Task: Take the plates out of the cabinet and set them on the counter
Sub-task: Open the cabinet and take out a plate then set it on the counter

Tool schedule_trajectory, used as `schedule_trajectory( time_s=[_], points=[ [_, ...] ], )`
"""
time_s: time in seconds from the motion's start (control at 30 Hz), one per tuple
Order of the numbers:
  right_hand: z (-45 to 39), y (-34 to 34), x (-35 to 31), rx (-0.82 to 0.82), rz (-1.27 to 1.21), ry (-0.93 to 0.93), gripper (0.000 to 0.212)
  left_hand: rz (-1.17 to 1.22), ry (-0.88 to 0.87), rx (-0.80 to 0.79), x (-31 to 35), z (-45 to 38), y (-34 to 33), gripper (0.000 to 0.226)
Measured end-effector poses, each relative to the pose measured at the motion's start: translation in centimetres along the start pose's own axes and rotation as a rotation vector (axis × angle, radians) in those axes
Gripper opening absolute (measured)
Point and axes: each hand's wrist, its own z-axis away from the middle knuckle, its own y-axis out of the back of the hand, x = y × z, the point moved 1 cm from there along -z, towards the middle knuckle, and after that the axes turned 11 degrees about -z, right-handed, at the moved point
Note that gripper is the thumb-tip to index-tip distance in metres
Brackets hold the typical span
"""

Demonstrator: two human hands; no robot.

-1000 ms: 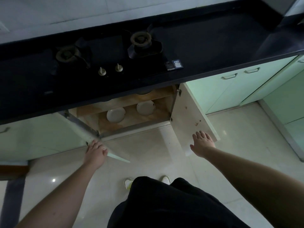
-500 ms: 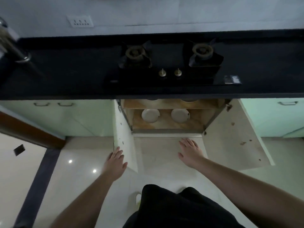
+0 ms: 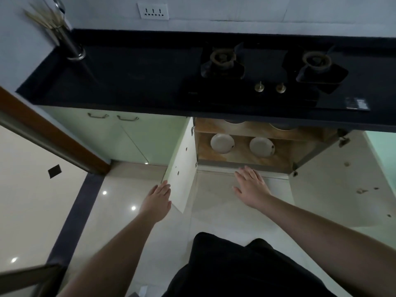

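Plates (image 3: 222, 143) sat on the cabinet (image 3: 242, 156) shelf at twelve o'clock; our left hand (image 3: 157, 200) steadied the door (image 3: 184, 168), flat; right hand (image 3: 251, 185) reached in, released.

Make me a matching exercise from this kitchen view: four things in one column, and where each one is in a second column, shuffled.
Things:
1. plates
2. left hand
3. right hand
4. utensil holder

Places:
A. at the edge of the open left door
B. on the counter's far left corner
C. on the cabinet's lower shelf
D. over the floor in front of the open cabinet

Pairs: 1-C, 2-A, 3-D, 4-B
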Motion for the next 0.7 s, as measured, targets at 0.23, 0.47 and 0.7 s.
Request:
schedule_trajectory(
  time_s=[0.23,0.47,0.7],
  points=[
    [-0.3,1.2,0.0,0.059,0.013,-0.038,0.067,-0.193,-0.027,-0.016,1.7,-2.5,3.6,0.046],
    [-0.5,3.2,1.6,0.152,0.071,-0.043,0.066,-0.023,0.028,0.128,3.2,-6.0,6.5,0.06],
    [-0.9,4.4,4.0,0.238,0.017,-0.085,0.071,0.001,-0.056,0.278,5.3,-9.2,9.7,0.061]
  ],
)
